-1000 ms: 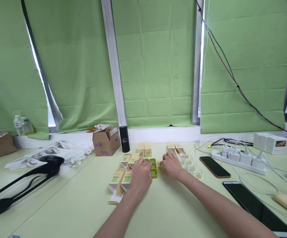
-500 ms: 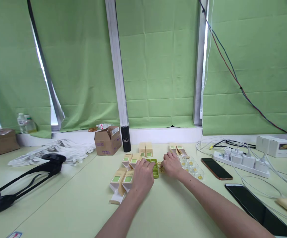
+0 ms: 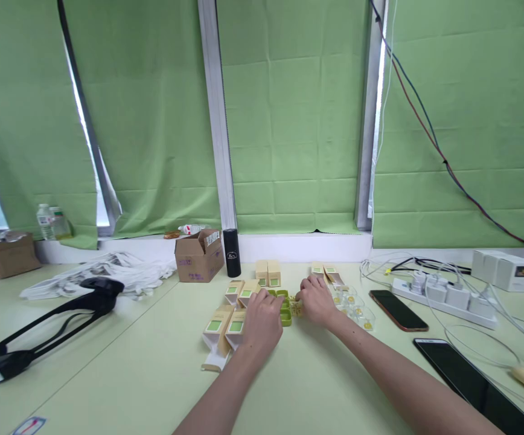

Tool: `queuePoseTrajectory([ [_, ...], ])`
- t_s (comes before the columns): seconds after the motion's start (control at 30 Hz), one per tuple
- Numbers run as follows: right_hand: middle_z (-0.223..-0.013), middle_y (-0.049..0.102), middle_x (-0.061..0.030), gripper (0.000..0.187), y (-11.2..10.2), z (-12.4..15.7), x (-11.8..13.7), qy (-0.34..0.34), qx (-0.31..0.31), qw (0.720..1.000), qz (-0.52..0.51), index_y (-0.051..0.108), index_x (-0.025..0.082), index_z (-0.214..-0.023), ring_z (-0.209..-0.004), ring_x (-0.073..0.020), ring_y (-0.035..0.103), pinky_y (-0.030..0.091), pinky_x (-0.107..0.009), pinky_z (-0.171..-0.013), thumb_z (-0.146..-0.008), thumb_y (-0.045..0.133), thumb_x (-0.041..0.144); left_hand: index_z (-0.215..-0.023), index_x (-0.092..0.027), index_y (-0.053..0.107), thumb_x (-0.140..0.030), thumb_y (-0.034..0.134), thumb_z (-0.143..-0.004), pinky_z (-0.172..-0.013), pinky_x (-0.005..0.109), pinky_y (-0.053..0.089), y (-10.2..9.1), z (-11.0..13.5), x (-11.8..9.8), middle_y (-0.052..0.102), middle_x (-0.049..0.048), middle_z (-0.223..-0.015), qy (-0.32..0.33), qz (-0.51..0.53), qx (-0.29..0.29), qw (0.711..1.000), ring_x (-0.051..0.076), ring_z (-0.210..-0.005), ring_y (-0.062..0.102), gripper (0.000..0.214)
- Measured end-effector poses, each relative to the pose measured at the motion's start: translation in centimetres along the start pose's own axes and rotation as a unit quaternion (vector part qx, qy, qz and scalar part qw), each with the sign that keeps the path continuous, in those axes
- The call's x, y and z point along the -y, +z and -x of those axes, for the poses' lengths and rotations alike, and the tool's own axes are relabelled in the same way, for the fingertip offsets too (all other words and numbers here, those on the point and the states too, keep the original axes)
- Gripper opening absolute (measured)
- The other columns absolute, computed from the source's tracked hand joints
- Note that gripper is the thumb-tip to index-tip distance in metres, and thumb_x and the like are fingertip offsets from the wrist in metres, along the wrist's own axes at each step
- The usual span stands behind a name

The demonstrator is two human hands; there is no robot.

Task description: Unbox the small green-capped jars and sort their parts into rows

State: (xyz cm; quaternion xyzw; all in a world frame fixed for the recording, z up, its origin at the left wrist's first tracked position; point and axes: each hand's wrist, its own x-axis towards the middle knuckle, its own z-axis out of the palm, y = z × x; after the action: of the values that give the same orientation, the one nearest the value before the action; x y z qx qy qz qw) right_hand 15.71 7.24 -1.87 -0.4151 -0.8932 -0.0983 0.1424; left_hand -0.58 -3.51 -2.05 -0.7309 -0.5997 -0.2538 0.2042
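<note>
My left hand [image 3: 262, 319] is closed, its fingertips pinched against the left side of a small green compartment tray [image 3: 285, 316]. Just right of that tray lie small pale-yellow pieces [image 3: 296, 306]. Over their right side bends my right hand [image 3: 317, 301], fingers closed and pointing down; what is between the fingertips is hidden. A clear plastic tray [image 3: 357, 311] with round cups and yellow bits sits beside my right wrist. Left of my left hand lie several cream cartons with green windows, among them an unfolded carton [image 3: 217, 326].
Two cream cartons [image 3: 268, 273] stand farther back, near a black cylinder [image 3: 232, 254] and a cardboard box [image 3: 199, 257]. On the right are a phone [image 3: 398, 310], a power strip [image 3: 443, 296] with cables and a tablet [image 3: 474, 380]. A black headset-like frame [image 3: 63, 320] lies left.
The view has shifted slightly, so the scene sits a little farther right. Both hands stay at nearly the same spots by the green tray and the yellow pieces.
</note>
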Motion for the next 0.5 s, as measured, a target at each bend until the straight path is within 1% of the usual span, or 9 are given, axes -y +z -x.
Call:
queuePoseTrajectory([
  [0.13,-0.107,0.071,-0.0109,0.034,-1.2,1.8,0.0,0.021,-0.046,0.999,-0.021,0.078,0.022,-0.103,-0.111,-0.0272,0.052,0.031,-0.037,-0.093,-0.087,0.053,0.007,-0.106,-0.021,0.073,0.002,0.049,-0.086,-0.079,0.041,0.039,0.0,0.0,0.3,0.074,0.0071,-0.087,-0.012,0.003,-0.01,1.0,0.027,-0.094,0.057,0.039],
  [0.23,-0.099,0.073,-0.0079,0.032,-1.5,4.6,1.0,0.033,-0.055,0.996,-0.068,0.073,0.021,-0.101,-0.098,-0.0234,0.059,0.033,-0.033,-0.08,-0.086,0.05,0.005,-0.105,-0.022,0.073,0.001,0.051,-0.087,-0.078,0.04,0.039,-0.2,-0.2,0.6,0.075,0.0064,-0.087,-0.027,0.005,-0.022,0.999,0.027,-0.094,0.058,0.037],
  [0.3,-0.093,0.074,-0.0062,0.024,-1.3,7.0,2.1,0.02,-0.015,0.995,-0.099,0.07,0.02,-0.097,-0.083,-0.0204,0.062,0.03,-0.031,-0.069,-0.088,0.05,0.008,-0.106,-0.022,0.074,0.001,0.051,-0.087,-0.079,0.04,0.039,-0.6,-0.4,0.8,0.075,0.0065,-0.088,-0.04,0.006,-0.031,0.999,0.027,-0.094,0.058,0.037],
  [0.37,-0.087,0.074,-0.0057,0.016,-0.9,9.1,3.3,-0.01,0.026,0.994,-0.109,0.066,0.02,-0.092,-0.073,-0.0193,0.063,0.025,-0.031,-0.063,-0.092,0.05,0.016,-0.107,-0.022,0.074,0.0,0.051,-0.088,-0.079,0.04,0.04,-1.0,-0.6,1.0,0.076,0.0068,-0.09,-0.052,0.011,-0.041,0.998,0.027,-0.095,0.057,0.038],
  [0.43,-0.09,0.074,-0.0046,0.013,-0.6,10.5,4.0,-0.046,0.036,0.99,-0.127,0.063,0.021,-0.095,-0.075,-0.0195,0.065,0.023,-0.032,-0.062,-0.093,0.05,0.018,-0.108,-0.021,0.075,-0.002,0.049,-0.09,-0.081,0.041,0.04,-1.6,-0.9,1.3,0.077,0.0074,-0.092,-0.067,0.015,-0.054,0.996,0.027,-0.097,0.056,0.036],
  [0.5,-0.093,0.075,-0.0039,0.012,-0.4,11.2,4.4,-0.053,0.037,0.988,-0.142,0.061,0.021,-0.096,-0.08,-0.0202,0.067,0.024,-0.031,-0.063,-0.094,0.05,0.019,-0.107,-0.022,0.075,-0.007,0.048,-0.093,-0.083,0.042,0.04,-2.0,-1.4,1.6,0.077,0.0082,-0.094,-0.078,0.012,-0.065,0.995,0.028,-0.102,0.054,0.034],
])
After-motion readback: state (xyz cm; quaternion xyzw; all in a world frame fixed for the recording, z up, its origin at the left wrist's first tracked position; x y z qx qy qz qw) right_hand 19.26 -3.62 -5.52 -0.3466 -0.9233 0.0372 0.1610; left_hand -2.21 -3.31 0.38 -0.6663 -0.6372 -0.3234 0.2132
